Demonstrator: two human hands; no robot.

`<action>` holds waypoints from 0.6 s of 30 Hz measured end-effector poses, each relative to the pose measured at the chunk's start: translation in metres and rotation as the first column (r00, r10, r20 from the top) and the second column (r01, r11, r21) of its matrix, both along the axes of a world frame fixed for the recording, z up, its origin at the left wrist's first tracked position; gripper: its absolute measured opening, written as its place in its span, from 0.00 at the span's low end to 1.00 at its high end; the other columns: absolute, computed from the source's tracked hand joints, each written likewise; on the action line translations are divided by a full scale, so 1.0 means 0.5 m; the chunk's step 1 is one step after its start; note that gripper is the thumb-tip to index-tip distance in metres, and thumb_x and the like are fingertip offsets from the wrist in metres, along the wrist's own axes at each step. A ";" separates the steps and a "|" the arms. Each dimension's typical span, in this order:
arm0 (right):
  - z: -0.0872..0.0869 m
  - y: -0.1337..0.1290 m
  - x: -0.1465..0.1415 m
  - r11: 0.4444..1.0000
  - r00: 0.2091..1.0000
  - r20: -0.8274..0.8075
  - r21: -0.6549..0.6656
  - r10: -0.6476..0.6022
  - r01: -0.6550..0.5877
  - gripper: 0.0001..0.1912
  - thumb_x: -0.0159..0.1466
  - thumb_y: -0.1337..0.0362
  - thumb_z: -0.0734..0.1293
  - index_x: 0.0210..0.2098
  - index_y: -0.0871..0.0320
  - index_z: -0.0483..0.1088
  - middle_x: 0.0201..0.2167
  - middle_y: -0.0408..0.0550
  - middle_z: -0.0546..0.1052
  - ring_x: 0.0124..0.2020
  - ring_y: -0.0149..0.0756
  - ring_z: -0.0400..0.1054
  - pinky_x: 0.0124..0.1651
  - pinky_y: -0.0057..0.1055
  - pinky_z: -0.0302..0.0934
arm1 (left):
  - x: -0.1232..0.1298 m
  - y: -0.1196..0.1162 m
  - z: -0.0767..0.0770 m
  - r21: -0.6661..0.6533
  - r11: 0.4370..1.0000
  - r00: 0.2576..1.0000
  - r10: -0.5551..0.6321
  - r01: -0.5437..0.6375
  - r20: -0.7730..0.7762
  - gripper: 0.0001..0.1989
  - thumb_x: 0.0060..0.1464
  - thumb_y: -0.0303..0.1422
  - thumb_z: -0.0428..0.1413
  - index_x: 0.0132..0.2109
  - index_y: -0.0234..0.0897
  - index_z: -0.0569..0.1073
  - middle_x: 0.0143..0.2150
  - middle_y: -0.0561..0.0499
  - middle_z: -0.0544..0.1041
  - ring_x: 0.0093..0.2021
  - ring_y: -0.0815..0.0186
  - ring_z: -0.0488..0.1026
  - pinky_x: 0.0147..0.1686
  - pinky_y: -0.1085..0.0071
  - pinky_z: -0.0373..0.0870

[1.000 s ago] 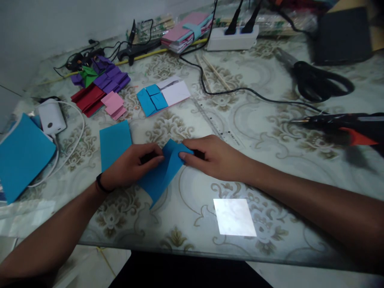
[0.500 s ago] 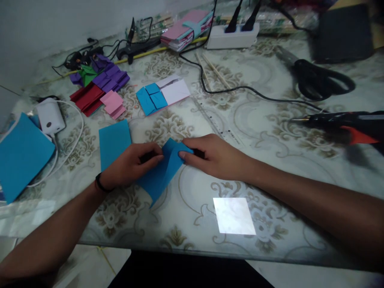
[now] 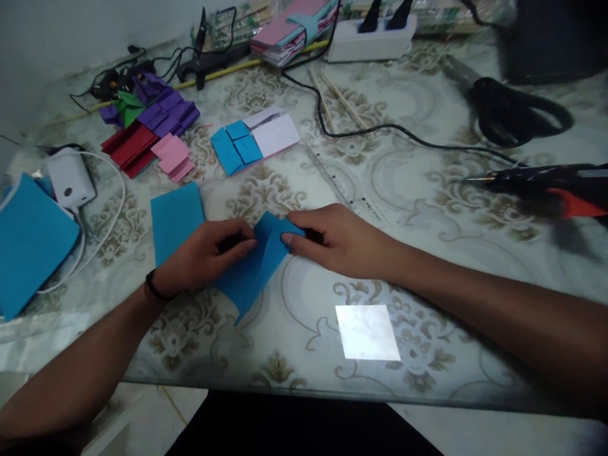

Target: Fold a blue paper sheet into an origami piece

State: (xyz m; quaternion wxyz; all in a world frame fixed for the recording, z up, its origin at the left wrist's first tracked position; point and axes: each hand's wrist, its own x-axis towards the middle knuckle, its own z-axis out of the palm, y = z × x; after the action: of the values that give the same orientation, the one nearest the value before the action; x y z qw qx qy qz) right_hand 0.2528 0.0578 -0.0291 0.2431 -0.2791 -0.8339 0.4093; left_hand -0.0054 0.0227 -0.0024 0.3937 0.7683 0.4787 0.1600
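Note:
A blue sheet of paper (image 3: 259, 266) with a fold in it lies slanted between my two hands. My left hand (image 3: 209, 253), with a black band at the wrist, pinches its left edge between thumb and fingers. At the sheet's upper right corner, my right hand (image 3: 332, 240) grips the paper, thumb in front. Another blue sheet (image 3: 175, 218) rests flat just beyond my left hand. Farther off lie a blue and white folded piece (image 3: 251, 142), a small pink one (image 3: 174, 156), a red one (image 3: 128, 147) and a purple one (image 3: 168, 113).
Black scissors (image 3: 517, 114) and a pointed black tool (image 3: 536, 180) lie at the right. A cable runs from the power strip (image 3: 370, 41) past thin sticks and a clear ruler (image 3: 332, 177). At the left are a white device (image 3: 71, 177) and blue paper (image 3: 35, 244).
The view has shifted slightly, so most things sit a little higher and farther left. Both hands keep their hold on the blue sheet, with little visible change in its fold.

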 end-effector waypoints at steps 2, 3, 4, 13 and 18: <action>0.001 -0.001 0.001 1.000 1.000 0.000 -0.003 -0.005 0.005 0.17 0.72 0.59 0.63 0.27 0.57 0.62 0.20 0.37 0.64 0.22 0.25 0.58 0.29 0.25 0.50 | -0.001 0.000 0.000 0.004 1.000 1.000 -0.002 0.002 -0.005 0.12 0.69 0.39 0.56 0.39 0.37 0.75 0.32 0.54 0.76 0.30 0.69 0.68 0.29 0.73 0.63; 0.001 -0.001 0.002 1.000 1.000 0.002 -0.005 -0.005 0.005 0.17 0.72 0.59 0.64 0.27 0.57 0.62 0.20 0.37 0.64 0.22 0.25 0.58 0.29 0.26 0.50 | 0.000 0.000 0.000 0.009 1.000 1.000 -0.005 0.005 -0.007 0.12 0.69 0.39 0.56 0.39 0.37 0.75 0.32 0.54 0.75 0.30 0.69 0.68 0.29 0.73 0.63; 0.002 -0.001 0.003 1.000 1.000 0.006 -0.009 -0.005 0.005 0.17 0.72 0.59 0.63 0.28 0.57 0.62 0.20 0.37 0.65 0.22 0.25 0.58 0.30 0.26 0.50 | 0.000 0.000 0.000 0.013 1.000 1.000 -0.007 0.007 -0.008 0.12 0.69 0.39 0.55 0.39 0.37 0.75 0.31 0.55 0.75 0.30 0.70 0.68 0.30 0.73 0.63; 0.002 -0.001 0.004 1.000 1.000 0.028 0.010 -0.006 0.005 0.18 0.72 0.58 0.63 0.27 0.57 0.61 0.20 0.37 0.65 0.22 0.25 0.57 0.29 0.27 0.49 | 0.004 0.001 0.002 0.009 1.000 1.000 -0.005 0.005 0.009 0.11 0.68 0.39 0.56 0.39 0.37 0.75 0.32 0.55 0.76 0.30 0.69 0.68 0.30 0.72 0.63; 0.005 -0.003 0.004 1.000 0.999 0.036 0.008 -0.019 0.019 0.18 0.72 0.58 0.64 0.27 0.57 0.60 0.20 0.37 0.63 0.22 0.25 0.56 0.29 0.27 0.49 | 0.004 0.001 0.001 0.009 1.000 1.000 -0.002 0.002 0.020 0.11 0.68 0.38 0.56 0.39 0.37 0.75 0.32 0.55 0.76 0.29 0.69 0.68 0.30 0.72 0.62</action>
State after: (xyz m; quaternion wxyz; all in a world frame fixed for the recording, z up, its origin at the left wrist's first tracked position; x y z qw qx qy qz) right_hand 0.2548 0.0564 -0.0268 0.2330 -0.2936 -0.8370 0.3987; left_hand -0.0037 0.0232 -0.0019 0.3949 0.7689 0.4734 0.1694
